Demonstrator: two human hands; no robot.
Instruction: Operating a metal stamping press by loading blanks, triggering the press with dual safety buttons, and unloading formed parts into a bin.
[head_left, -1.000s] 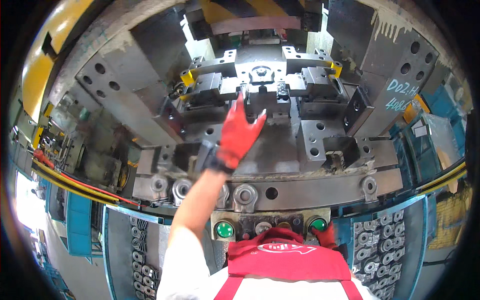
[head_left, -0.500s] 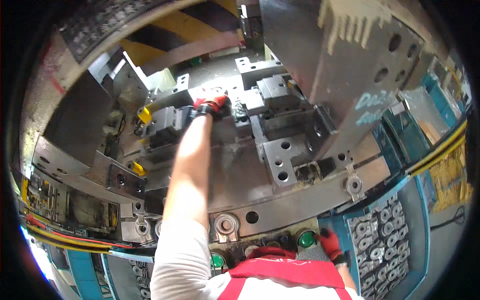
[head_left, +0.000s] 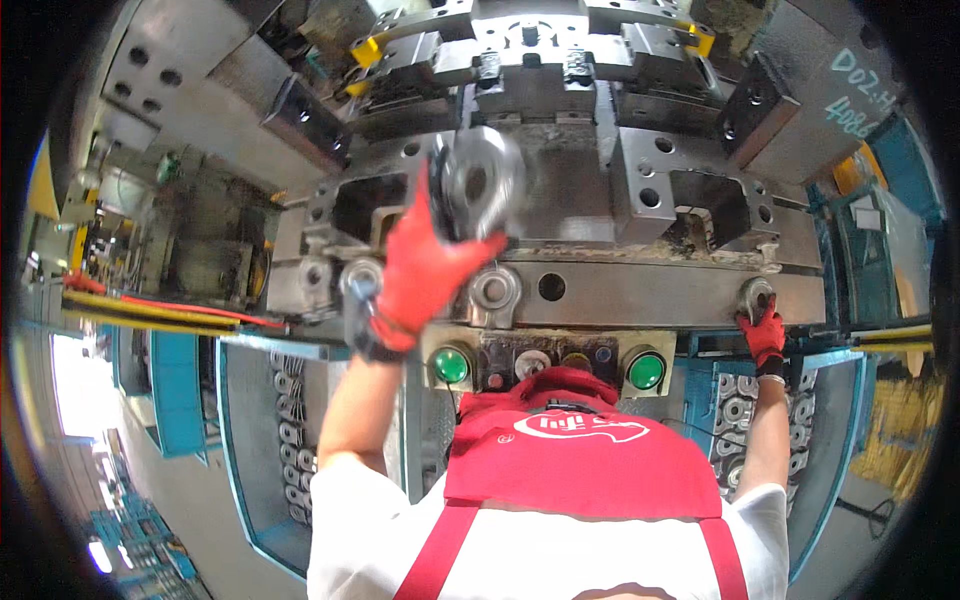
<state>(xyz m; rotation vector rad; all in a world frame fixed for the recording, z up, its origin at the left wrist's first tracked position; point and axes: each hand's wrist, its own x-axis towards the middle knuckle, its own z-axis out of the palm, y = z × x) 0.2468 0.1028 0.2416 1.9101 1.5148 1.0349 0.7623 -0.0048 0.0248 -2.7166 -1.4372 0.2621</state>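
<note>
Left hand (head_left: pixel 420 270) has a ring-shaped metal part (head_left: pixel 502 180), held up off the front bar (head_left: pixel 640 290), nearer me than the die fixture (head_left: pixel 530 100). I read the grip as fingers up the part's left edge and thumb across below its lower rim, so the ring sits in the gap, just above the palm. Fingers are spread about the part's width. Ring hole faces up toward my camera; long axis runs near upright in my view, top leaning slightly left, broad end away from the wrist. It's blurred, so I can't call the narrow end exactly. Right hand (head_left: pixel 765 335) is at the bar's right end, fingertips on the near edge of a second ring part (head_left: pixel 755 293) resting there. Fingers bunched narrow; I can't tell if they've gripped or just touch. That one's ring lies beyond the fingertips; glove hides its near side, so no axis from me. Another ring part (head_left: pixel 512 290) lies on the bar, just right of the left hand's wrist.
</note>
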